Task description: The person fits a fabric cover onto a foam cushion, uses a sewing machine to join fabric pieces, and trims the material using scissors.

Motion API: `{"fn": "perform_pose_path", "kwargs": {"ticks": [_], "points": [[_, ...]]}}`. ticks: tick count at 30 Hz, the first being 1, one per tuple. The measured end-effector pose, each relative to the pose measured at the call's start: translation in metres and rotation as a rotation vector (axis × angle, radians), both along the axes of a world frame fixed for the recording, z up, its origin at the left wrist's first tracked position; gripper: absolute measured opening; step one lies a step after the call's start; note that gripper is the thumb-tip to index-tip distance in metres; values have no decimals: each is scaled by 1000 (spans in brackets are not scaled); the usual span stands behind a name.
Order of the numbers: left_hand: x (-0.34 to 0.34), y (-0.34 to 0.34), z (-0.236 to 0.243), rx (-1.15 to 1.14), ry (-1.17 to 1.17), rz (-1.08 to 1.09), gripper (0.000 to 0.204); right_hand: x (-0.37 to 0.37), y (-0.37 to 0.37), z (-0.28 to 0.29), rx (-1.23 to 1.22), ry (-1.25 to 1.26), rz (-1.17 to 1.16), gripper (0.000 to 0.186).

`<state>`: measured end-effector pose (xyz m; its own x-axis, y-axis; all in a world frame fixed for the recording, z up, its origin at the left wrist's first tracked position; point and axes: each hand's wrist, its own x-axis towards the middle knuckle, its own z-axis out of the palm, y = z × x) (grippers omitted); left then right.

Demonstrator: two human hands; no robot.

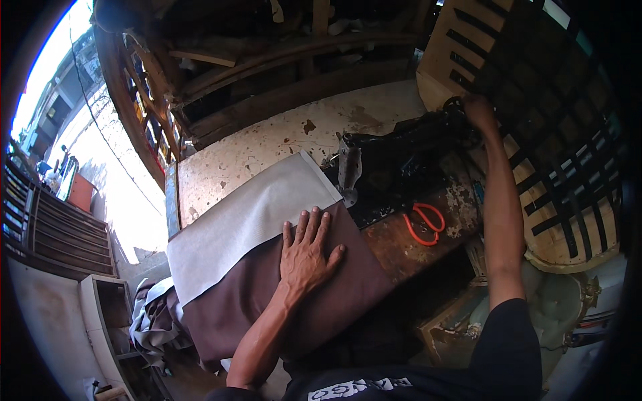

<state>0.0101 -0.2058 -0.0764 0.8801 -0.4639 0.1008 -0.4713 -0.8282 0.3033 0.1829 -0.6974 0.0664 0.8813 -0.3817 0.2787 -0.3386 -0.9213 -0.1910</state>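
Here, pale gray material (247,230) spreads left of center, overlapping brown fabric (351,284) at lower center. The left hand (307,250) lies flat on the brown, fingers spread. Right of it, a black sewing machine (408,142) stands above orange-handled scissors (439,217). At upper right, the right hand (479,112) meets the machine's end; I cannot tell its grip.

Head view, one: wide fisheye worn on my head, facing down at near range; my left hand (307,250) mid-frame, my right hand (479,112) upper right.
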Motion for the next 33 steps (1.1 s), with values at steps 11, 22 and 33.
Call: {"fn": "perform_pose_path", "kwargs": {"ticks": [11,22,33], "points": [[-21,22,4,-5,38,62,77,-191,108,-74,479,-418,-152,29],[-101,115,17,103,151,248,72,-225,218,-75,463,455,171,80],[-106,114,20,100,164,235,74,-276,366,-103,1837,609,254,51]]}}
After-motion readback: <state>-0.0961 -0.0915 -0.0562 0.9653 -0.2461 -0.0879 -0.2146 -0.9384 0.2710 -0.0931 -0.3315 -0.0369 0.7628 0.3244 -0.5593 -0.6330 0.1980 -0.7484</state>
